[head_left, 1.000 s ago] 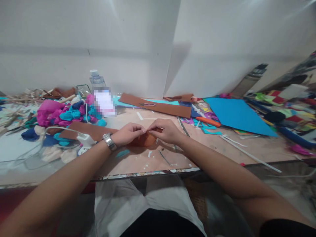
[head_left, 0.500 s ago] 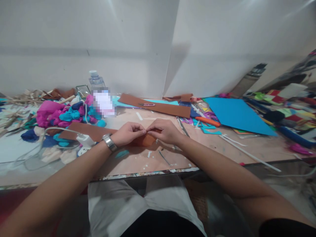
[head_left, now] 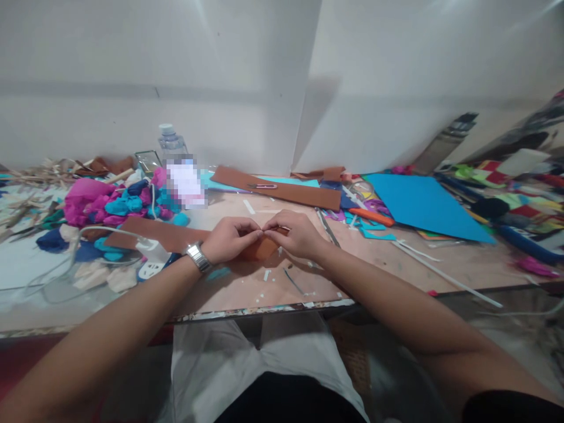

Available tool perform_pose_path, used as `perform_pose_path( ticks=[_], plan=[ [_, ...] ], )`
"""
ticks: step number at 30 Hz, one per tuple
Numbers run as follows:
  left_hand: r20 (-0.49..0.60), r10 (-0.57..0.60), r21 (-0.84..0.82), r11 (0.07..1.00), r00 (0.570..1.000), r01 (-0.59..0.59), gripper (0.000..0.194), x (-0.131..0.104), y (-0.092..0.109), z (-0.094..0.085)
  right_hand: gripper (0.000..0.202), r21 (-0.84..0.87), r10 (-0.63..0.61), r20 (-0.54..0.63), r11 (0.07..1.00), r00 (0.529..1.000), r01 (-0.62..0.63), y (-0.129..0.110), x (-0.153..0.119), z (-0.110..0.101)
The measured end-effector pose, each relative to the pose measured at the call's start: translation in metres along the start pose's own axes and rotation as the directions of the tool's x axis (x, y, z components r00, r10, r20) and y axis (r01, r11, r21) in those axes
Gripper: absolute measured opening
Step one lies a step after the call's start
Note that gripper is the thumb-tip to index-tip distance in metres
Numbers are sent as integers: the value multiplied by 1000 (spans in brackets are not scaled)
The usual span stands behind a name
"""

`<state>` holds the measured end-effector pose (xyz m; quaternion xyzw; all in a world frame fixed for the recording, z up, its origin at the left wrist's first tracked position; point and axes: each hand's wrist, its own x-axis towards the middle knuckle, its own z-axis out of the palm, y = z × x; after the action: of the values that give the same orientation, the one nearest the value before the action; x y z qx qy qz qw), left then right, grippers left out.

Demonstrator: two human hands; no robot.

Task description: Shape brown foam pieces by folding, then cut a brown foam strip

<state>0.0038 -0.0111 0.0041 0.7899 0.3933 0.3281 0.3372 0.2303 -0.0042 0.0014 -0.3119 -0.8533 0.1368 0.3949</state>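
Note:
A long brown strip of craft sheet (head_left: pixel 163 235) runs from the left side of the table under my left wrist and out between my hands. My left hand (head_left: pixel 230 238), with a metal watch at its wrist, pinches the strip near its right end. Close against it, my right hand (head_left: pixel 296 235) pinches the same end with thumb and fingers, and the fingertips of both hands meet. Part of the strip's end is covered by my fingers. Behind my hands lies another brown strip (head_left: pixel 299 195), bearing a small pink-and-white cutter (head_left: pixel 264 186).
Crumpled pink and blue paper (head_left: pixel 88 200), a white plug (head_left: pixel 154 251) with a cable, a blurred-out phone (head_left: pixel 187 183) and a bottle (head_left: pixel 170 138) are on the left. On the right lie an orange-handled tool (head_left: pixel 371 217), a blue sheet (head_left: pixel 432 205) and a white stick (head_left: pixel 449 276).
My hands stay at the strip's end, with only a slight shift of the fingers and left wrist. More of the white socket by the left forearm shows now.

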Motion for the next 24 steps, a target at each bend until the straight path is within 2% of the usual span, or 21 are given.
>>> perform_pose_path(
  ticks=[8,13,20,24],
  plan=[
    [-31,99,207,974,995,-90,35,-4,4,1,7,-9,65,34,998,997,-65,-2,1,1],
    [-35,149,351,928,988,-127,35,-5,6,2,7,-22,88,69,996,994,-86,-2,2,1],
    [-46,154,373,919,987,-126,33,-4,4,1,8,-33,28,52,999,998,-26,-1,1,0],
    [-24,168,386,911,986,-146,32,-4,3,2,9,-44,39,76,998,996,-36,-3,2,0]
  ],
)
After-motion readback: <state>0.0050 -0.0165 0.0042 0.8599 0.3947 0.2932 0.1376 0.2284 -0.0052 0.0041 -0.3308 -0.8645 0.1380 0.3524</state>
